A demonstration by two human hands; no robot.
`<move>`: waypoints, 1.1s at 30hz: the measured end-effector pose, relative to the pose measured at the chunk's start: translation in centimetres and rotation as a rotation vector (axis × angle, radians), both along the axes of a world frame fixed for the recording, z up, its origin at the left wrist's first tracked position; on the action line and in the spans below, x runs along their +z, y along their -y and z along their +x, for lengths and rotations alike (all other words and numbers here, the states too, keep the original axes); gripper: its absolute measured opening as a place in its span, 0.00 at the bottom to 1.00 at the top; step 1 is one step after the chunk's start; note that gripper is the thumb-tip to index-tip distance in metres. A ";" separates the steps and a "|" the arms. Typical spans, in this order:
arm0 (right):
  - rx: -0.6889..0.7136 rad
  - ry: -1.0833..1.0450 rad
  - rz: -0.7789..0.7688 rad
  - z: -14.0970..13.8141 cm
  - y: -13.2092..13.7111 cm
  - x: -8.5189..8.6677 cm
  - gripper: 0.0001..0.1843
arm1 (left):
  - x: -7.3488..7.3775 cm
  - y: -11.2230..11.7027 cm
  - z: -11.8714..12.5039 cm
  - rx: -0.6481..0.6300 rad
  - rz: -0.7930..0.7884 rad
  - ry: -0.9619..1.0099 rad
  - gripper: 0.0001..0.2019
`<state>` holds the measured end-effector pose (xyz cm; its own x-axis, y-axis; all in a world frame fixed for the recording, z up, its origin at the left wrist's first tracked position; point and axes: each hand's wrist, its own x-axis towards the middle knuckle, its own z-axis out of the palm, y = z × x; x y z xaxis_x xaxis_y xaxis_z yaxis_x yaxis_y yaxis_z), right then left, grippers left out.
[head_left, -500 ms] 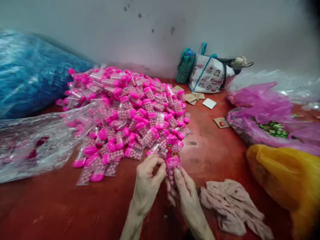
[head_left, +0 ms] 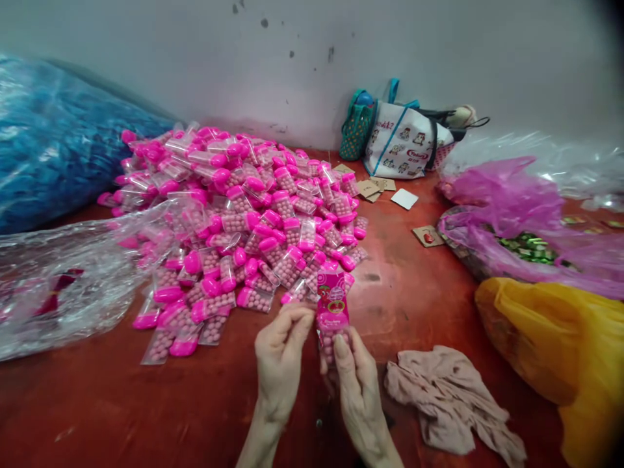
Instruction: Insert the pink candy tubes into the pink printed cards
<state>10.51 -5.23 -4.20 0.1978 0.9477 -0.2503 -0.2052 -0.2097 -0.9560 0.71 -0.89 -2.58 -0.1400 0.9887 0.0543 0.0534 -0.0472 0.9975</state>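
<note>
A grey wall (head_left: 439, 52) backs the red floor (head_left: 419, 292) where I work. A blue plastic sack (head_left: 58, 149) lies far left, and a big heap of pink-capped tubes (head_left: 244, 214) spreads ahead. A yellow bag (head_left: 550, 344) sits at right, with a beige cloth (head_left: 448, 396) beside my right hand (head_left: 355, 383). That hand and my left hand (head_left: 280, 357) are together, pinching one pink-labelled packet (head_left: 331, 312) upright at the heap's near edge.

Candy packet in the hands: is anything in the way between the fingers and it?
Nothing visible. The left hand and the right hand both pinch the candy packet, upright, in front of the pink pile. The cloth lies to the right, apart.
</note>
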 end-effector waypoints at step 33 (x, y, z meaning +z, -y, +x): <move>-0.087 0.615 0.152 3.1 -0.8 3.1 0.13 | 0.3 0.8 2.5 -0.093 -0.372 0.734 0.06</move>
<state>13.63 -4.48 -1.13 0.3404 0.9377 0.0696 0.3800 -0.0695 -0.9224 3.18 -1.72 -2.30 0.0703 0.9334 -0.3520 -0.6053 0.3203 0.7287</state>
